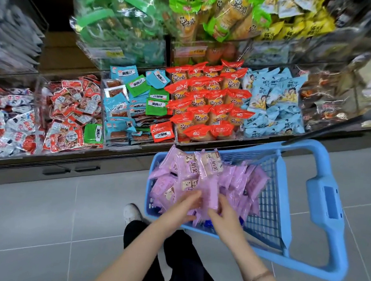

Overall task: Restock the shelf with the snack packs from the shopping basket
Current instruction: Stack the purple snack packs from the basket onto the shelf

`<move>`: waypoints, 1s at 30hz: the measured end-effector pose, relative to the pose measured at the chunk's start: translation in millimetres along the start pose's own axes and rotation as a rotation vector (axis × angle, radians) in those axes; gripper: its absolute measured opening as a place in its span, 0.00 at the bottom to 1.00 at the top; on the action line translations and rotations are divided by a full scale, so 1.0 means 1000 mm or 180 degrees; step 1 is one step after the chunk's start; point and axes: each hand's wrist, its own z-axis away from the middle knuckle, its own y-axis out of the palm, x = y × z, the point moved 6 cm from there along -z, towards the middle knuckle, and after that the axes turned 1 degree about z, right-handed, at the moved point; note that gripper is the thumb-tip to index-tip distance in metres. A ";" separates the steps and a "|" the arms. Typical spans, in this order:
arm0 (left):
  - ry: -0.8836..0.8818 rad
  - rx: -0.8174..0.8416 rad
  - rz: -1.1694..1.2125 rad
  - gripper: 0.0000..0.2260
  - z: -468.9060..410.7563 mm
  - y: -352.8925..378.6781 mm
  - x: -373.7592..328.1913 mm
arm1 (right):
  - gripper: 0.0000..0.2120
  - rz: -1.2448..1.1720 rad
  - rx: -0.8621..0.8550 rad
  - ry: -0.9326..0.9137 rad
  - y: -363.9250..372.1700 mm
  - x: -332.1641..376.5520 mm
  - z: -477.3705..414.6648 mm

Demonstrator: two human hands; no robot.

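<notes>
The lilac-pink translucent plastic snack packs [254, 183] lie heaped in the light-blue plastic shopping basket [282, 214] with mesh walls, which stands on the grey tiled floor [41, 217] just in front of the shelf [67, 160] of clear-walled bins.

1. Left hand [182, 207]: I grip a bundle of the packs, thumb on top, fingers curled beneath. My fingertips are hidden under the wrappers.
2. Right hand [224, 213]: I hold the same bundle from the other side, thumb and fingers closed on it. The far fingertips are covered by packs.
3. The bundle stands upright between both hands. The number of packs in it cannot be made out.

The basket's near left corner is hidden behind my forearms. Its broad blue handle [324, 202] lies over to the right.

In the bins beyond the basket are red-orange cake packs [205, 102] and, to their right, pale-blue packs [276, 103]. The upper tier and the right end of the shelf are blurred; their labels are unreadable.

A thin bracelet [258, 279] sits on my right wrist. Black trousers [181, 262] and one white shoe [132, 212] show below; the other foot is out of sight.
</notes>
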 end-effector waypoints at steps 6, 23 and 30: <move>0.0247 -0.0835 0.0189 0.19 -0.003 -0.030 -0.008 | 0.16 -0.0345 0.0789 -0.0342 0.028 0.015 -0.002; -0.0098 -0.0721 0.1723 0.14 0.030 -0.088 0.016 | 0.25 -0.1444 -0.0631 0.2256 -0.019 -0.040 -0.110; -0.0123 -0.0623 0.1803 0.16 0.017 -0.075 0.017 | 0.15 -0.1526 -0.0909 0.1396 -0.034 -0.048 -0.074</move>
